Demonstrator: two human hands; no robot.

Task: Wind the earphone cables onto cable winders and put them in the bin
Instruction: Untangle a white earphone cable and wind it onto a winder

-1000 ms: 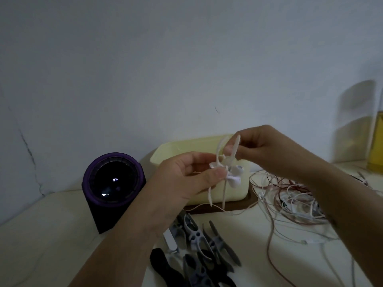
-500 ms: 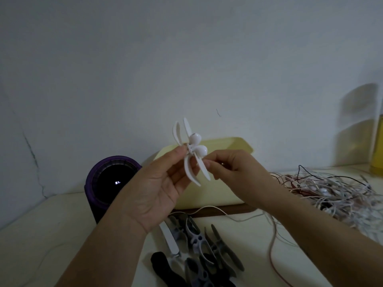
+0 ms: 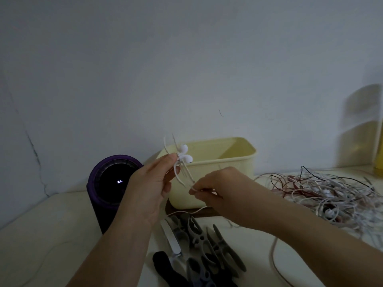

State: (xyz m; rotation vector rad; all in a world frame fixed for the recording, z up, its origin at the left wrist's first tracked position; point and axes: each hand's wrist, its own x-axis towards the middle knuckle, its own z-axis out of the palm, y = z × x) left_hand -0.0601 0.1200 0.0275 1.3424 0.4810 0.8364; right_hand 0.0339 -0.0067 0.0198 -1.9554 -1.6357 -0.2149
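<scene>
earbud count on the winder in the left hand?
2. One white earbud sits uppermost on the white plastic cable winder pinched by the left hand; the second white earbud lies just below it. More could be hidden behind it.

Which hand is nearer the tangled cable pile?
Right. The right hand is left of the tangled cable pile, in front of the bin; the left hand is farther left, holding the cable winder.
</scene>
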